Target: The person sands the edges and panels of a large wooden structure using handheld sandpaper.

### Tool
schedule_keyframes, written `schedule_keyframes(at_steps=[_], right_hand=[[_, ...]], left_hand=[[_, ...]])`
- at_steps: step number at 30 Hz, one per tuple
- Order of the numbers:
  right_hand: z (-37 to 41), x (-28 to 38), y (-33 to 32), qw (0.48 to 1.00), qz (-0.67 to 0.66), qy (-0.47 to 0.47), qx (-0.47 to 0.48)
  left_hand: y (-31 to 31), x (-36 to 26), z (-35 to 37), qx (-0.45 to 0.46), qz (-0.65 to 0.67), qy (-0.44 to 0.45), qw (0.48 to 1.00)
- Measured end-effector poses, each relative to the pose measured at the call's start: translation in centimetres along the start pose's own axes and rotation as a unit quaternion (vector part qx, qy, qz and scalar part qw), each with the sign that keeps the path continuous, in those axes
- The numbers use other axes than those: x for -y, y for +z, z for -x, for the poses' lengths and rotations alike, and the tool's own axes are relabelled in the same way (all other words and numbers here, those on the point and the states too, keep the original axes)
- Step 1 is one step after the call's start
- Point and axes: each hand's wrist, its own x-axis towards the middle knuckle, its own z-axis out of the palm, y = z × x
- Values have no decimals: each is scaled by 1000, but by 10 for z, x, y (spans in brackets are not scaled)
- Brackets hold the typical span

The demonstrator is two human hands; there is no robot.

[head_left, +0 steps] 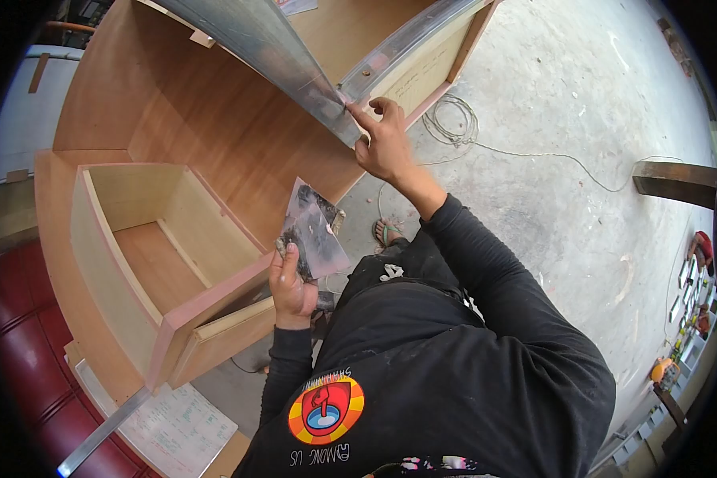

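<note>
My left hand (292, 287) is closed on the edge of a translucent pinkish sheet (317, 239) with dark, dirty smears on it. Whether anything else is under the thumb I cannot make out. Higher up, my right hand (386, 143) reaches out with the index finger stretched and the other fingers partly bent. Its fingertip touches the corner of a grey metal strip (275, 60), where the strip meets a curved metal-topped edge (406, 44) of the wooden cabinet. Nothing shows in this hand.
Below the strip stands the brown wooden cabinet (239, 135) with an open box compartment (147, 247) at left. A coiled cable (452, 121) lies on the concrete floor (566, 95). A written-on sheet (179, 430) and a metal bar (103, 430) are at lower left.
</note>
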Motion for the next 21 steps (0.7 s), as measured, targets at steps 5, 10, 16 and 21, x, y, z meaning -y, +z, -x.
schedule_keyframes(at_steps=[5, 10, 16, 21], right_hand=[[20, 7, 30, 998, -41, 28, -25], [30, 4, 46, 993, -109, 38, -36], [65, 7, 10, 771, -563, 230, 190], [95, 66, -22, 542, -780, 246, 192]], left_hand=[[-3, 2, 0, -4, -4, 3, 1000], [-2, 2, 1, -6, -5, 2, 1000], [7, 0, 2, 24, 19, 0, 1000], [9, 3, 2, 31, 67, -25, 997]])
